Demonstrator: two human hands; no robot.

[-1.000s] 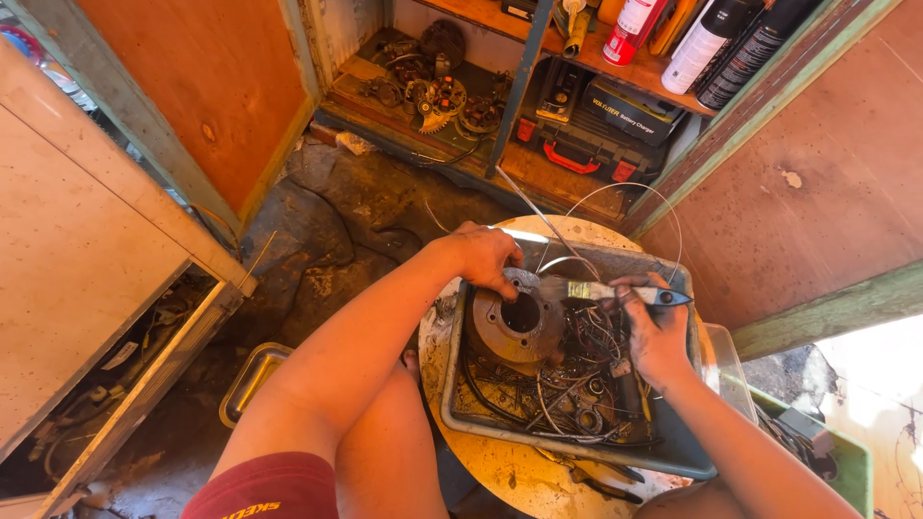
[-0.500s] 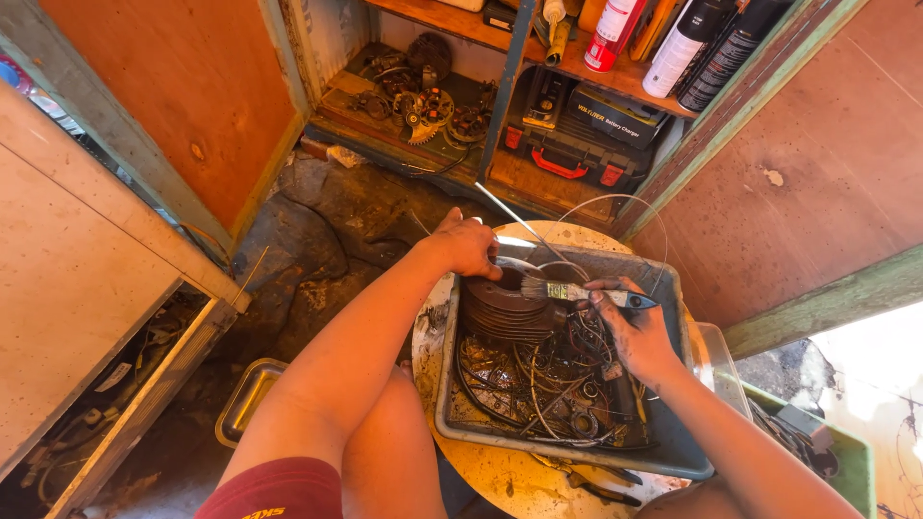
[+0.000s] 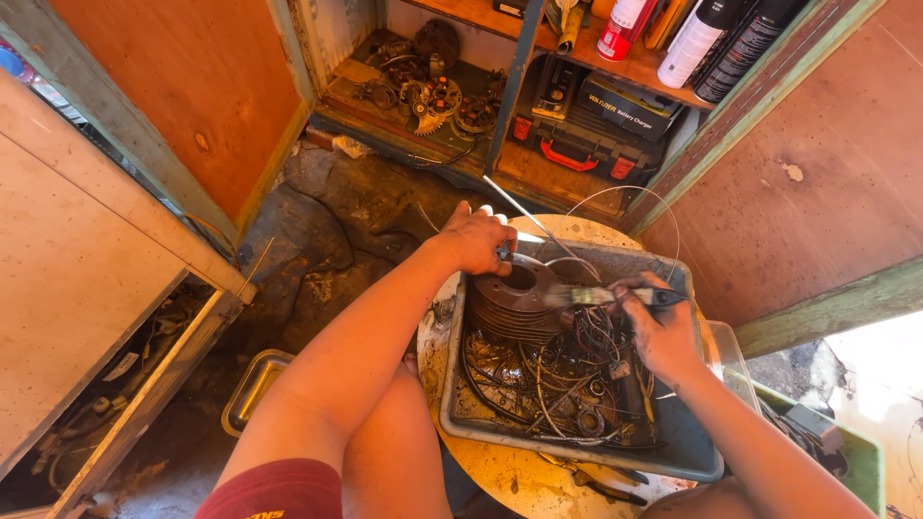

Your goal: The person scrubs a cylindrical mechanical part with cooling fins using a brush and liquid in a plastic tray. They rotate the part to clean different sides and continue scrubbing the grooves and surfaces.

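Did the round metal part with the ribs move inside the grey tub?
Yes. The ribbed metal part was lying flat in the grey tub; now the left hand has tipped it up on edge by the tub's far corner.

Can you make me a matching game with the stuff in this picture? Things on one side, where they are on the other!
Things:
1. brush
2. finned metal part
3. spray cans
4. gears

Places:
A. bottom cupboard shelf
B. in the right hand
C. upper shelf
D. in the grey tray, under the left hand

Pairs: 1-B, 2-D, 3-C, 4-A
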